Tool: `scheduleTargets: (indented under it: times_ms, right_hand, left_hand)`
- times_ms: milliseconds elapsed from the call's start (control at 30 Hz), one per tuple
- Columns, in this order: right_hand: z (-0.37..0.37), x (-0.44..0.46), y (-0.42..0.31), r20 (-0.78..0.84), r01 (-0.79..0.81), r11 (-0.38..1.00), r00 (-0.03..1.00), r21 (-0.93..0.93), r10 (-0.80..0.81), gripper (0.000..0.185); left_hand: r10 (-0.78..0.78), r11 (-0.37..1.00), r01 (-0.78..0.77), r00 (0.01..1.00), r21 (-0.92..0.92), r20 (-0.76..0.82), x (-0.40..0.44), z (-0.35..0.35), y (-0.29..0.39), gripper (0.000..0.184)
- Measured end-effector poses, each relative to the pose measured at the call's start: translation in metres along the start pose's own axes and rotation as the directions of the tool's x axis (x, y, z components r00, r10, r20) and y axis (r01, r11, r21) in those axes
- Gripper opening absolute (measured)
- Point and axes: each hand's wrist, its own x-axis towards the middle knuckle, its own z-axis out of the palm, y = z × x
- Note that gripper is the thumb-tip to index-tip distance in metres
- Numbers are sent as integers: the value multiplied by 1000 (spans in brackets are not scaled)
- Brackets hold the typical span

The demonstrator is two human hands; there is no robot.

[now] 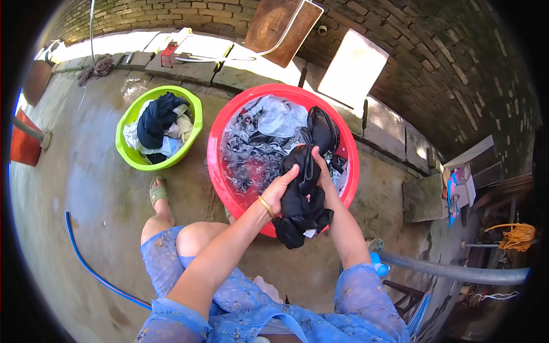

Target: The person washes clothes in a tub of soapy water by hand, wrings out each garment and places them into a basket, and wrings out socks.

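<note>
A dark, wet garment (301, 197) is bunched between my two hands, over the near rim of a large red basin (216, 143). My left hand (278, 191), with a gold bracelet at the wrist, grips its left side. On the other side, my right hand (323, 174) is closed round the cloth. Its lower end hangs over the basin's edge, showing a small white tag. Inside the basin, patterned dark clothes (251, 146) lie in sudsy water, along with a pale translucent piece (275, 118) and a shiny black item (323, 131).
A lime-green basin (198, 126) holding a navy garment (160, 120) and light clothes stands at the left. A blue hose (91, 266) crosses the concrete floor. Boards (283, 31) lean on the brick wall (423, 57). A grey pipe (457, 270) lies at the right.
</note>
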Motion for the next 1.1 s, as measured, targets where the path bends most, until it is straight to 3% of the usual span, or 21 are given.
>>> scheduleTargets:
  times_ms: [33, 67, 133, 167, 200, 233, 267, 300, 333, 367, 433, 533, 600, 667, 733, 800, 867, 900, 1000, 1033, 1100]
  right_hand:
    - [1, 4, -4, -32, -5, 989, 1000, -150, 0, 61]
    - [11, 5, -12, -61, -13, 955, 998, -297, -5, 53]
    - [28, 7, -24, -187, -161, 866, 979, -474, 80, 33]
    - [25, 9, -24, -68, -49, 751, 998, -658, 6, 31]
    - [15, 16, -23, 35, 3, 618, 999, -786, 39, 31]
    - [5, 24, -23, 137, 88, 471, 988, -878, 71, 32]
    - [2, 32, -14, -9, -42, 376, 996, -926, 88, 44]
    - [18, 25, -12, -102, -98, 190, 995, -977, -13, 52]
    - [36, 17, -12, -171, -172, 3, 977, -985, -130, 59]
    - [38, 19, -8, -170, -171, 5, 977, -985, -125, 59]
    - [42, 24, -1, -119, -149, -206, 981, -967, -150, 66]
    - [67, 21, -1, -166, -210, -224, 966, -952, -201, 52]
    - [85, 21, -9, -197, -235, -230, 965, -944, -175, 54]
    - [99, 19, -16, 80, 29, -157, 942, -987, -327, 60]
    - [112, 16, -35, 267, 301, -3, 841, -954, -471, 64]
    - [107, 17, -48, 204, 425, 240, 764, -873, -612, 59]
    - [90, 15, -48, 21, 328, 470, 837, -819, -547, 54]
    - [67, 21, -36, -7, 258, 486, 878, -835, -479, 51]
    - [-10, 34, 34, -175, -71, 454, 966, -888, -191, 39]
    - [-32, 32, 62, -185, -96, 452, 970, -887, -157, 35]
    - [-75, 33, 114, -249, -207, 454, 968, -867, -35, 29]
  left_hand:
    - [48, 994, -38, 995, 106, -93, -1, 6, -2, 42]
    - [47, 994, -37, 995, 102, -93, 1, 8, -2, 42]
    - [135, 929, -107, 989, 355, -55, 3, 11, -5, 39]
    - [183, 898, -155, 983, 412, -30, 7, 10, -6, 39]
    - [184, 900, -156, 982, 407, -32, 10, 8, -8, 39]
    - [245, 832, -186, 968, 522, -46, 14, 6, -10, 37]
    - [305, 748, -205, 951, 631, -53, 20, 1, -14, 35]
    - [529, 605, -346, 848, 717, -37, 42, -20, -27, 40]
    - [529, 606, -343, 848, 718, -41, 50, -30, -30, 40]
    - [553, 541, -308, 831, 783, -54, 51, -32, -30, 38]
    - [604, 409, -261, 795, 874, -45, 52, -38, -30, 33]
    - [632, 308, -137, 769, 942, -95, 41, -35, -20, 37]
    - [659, 228, -106, 748, 968, -73, 15, -8, -4, 44]
    - [717, 273, -316, 697, 909, 27, 10, -7, 12, 50]
    - [792, 237, -402, 607, 884, 64, -2, 5, 49, 49]
    - [814, 214, -525, 561, 824, 147, -34, 24, 95, 45]
    - [868, -2, -438, 446, 899, 219, -60, 26, 153, 45]
    - [890, -17, -422, 407, 906, 207, -69, 18, 186, 45]
    - [913, -319, -47, 253, 947, 320, -109, -4, 273, 50]
    - [930, -347, 210, 206, 914, 306, -127, 6, 279, 55]
    - [941, -337, 504, 215, 795, 263, -136, -27, 318, 69]
